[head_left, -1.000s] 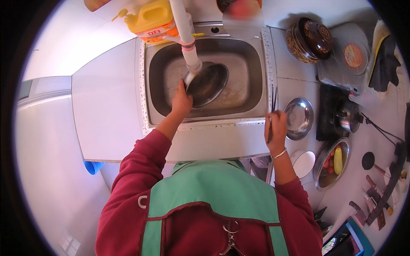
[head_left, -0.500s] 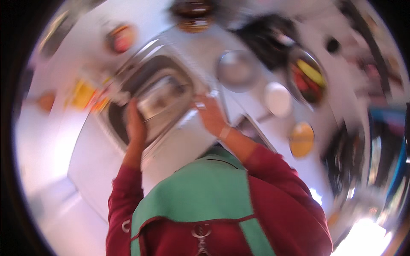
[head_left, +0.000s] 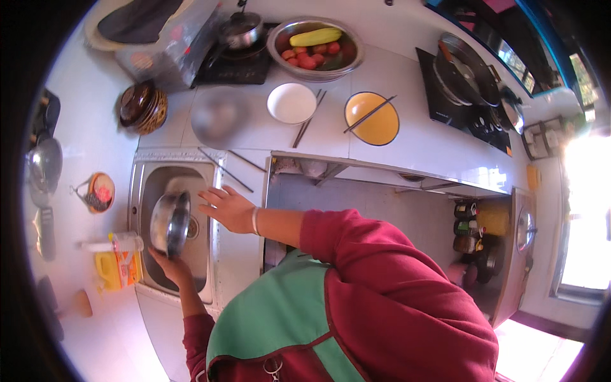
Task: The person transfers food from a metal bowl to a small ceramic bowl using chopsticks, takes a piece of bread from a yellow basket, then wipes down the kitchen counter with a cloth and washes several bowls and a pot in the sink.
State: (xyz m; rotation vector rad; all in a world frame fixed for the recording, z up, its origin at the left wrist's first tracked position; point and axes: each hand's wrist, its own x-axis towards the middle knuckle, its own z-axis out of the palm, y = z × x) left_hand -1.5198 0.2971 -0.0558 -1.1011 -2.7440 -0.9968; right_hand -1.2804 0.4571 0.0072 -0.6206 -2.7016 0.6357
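Item, mid-wash as I judge it: my left hand point(head_left: 170, 266) grips the steel bowl point(head_left: 169, 223) tilted over the sink point(head_left: 141, 191) at near left, my right hand point(head_left: 230, 209) open beside it, bowl not yet set out on the desk point(head_left: 407, 149).

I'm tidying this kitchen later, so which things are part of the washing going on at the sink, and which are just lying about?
In use:
steel bowl, held by the left hand
sink
right hand, on the sink edge

Lying about:
yellow bowl with chopsticks
white bowl
vegetable bowl
yellow bottle
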